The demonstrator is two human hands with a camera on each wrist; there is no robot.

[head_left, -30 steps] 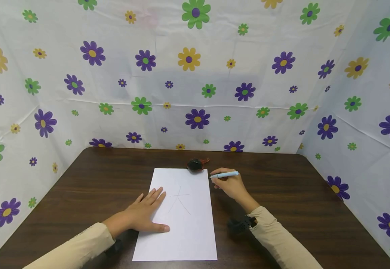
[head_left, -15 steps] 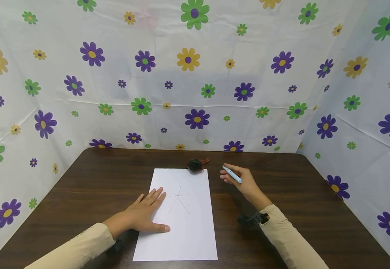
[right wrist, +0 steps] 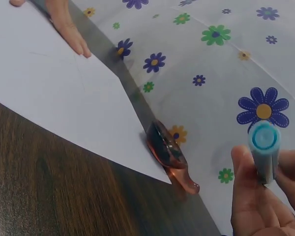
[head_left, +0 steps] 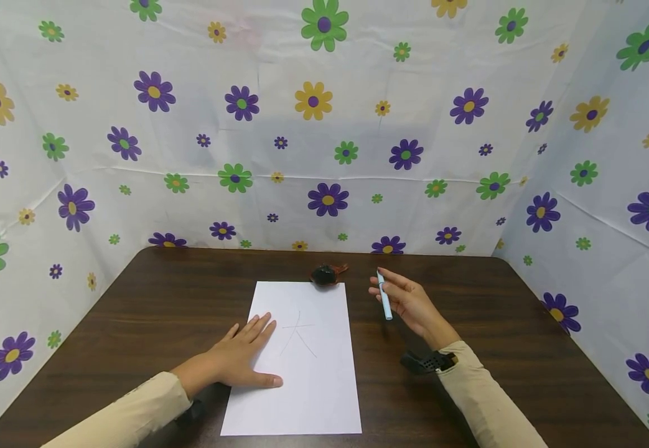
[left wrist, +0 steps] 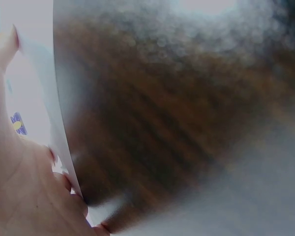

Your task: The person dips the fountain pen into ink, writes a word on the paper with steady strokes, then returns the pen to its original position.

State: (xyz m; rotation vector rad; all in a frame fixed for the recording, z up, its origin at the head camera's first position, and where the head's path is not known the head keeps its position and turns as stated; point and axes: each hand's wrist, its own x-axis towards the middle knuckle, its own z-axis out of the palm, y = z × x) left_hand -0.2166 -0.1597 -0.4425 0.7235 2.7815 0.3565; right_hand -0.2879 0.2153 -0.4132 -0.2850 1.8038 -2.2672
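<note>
A sheet of white paper [head_left: 315, 398] lies on the table with a few thin pen strokes [head_left: 297, 325] on its upper half. My left hand [head_left: 237, 361] rests flat on the paper's left side, fingers spread. Right of the sheet, above the table, my right hand [head_left: 414, 305] holds a light blue pen [head_left: 386, 303] between thumb and fingers. One end of the pen leans toward me; in the right wrist view its round blue end [right wrist: 264, 139] faces the camera. A glossy dark rounded object with a reddish-brown tail [head_left: 325, 275] sits on the paper's top right corner.
The dark wood-grain table [head_left: 201, 286] reaches back to a white flowered cloth [head_left: 190, 130], which also hangs at both sides. A black strap [head_left: 427, 362] is on the right wrist. The left wrist view is mostly blurred tabletop [left wrist: 152, 123].
My right hand has moved to the right, away from the paper's edge. The pen has turned from nearly level to steep, its near end swinging toward me. The left hand stays put.
</note>
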